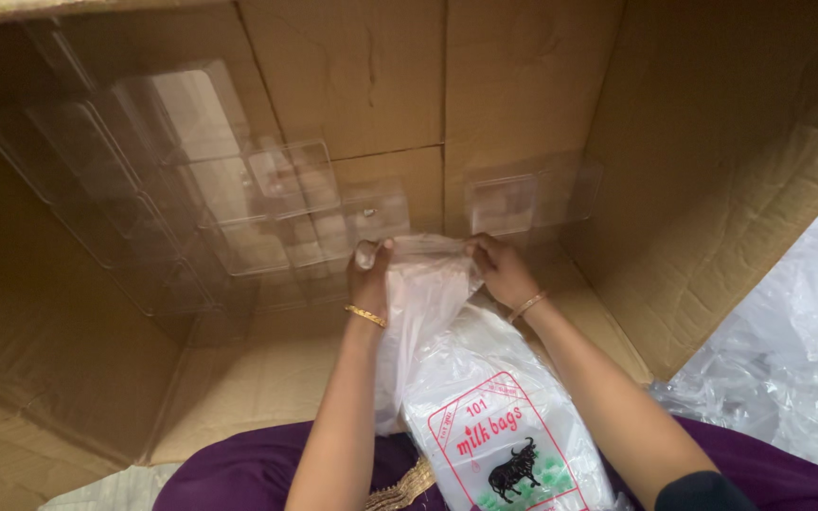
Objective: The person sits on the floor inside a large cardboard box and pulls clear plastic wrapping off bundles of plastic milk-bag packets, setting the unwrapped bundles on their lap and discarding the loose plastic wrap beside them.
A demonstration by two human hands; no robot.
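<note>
Both hands inside a big cardboard box point(352, 76). Left hand point(369, 274) and right hand point(502, 270) each pinch the top edge of a thin clear plastic bag point(423, 293), fingers closed on it, stretching it between them. Bag hangs over a printed pack of bags point(504, 426) on the lap. Clear plastic trays point(191, 180) lean against the box's back wall, another clear tray point(523, 199) right behind the hands. Crumpled plastic sheet point(797, 350) outside the box, right.

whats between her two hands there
In the head view, the bunched top of a thin clear plastic bag stretches between the left hand and the right hand.
</note>
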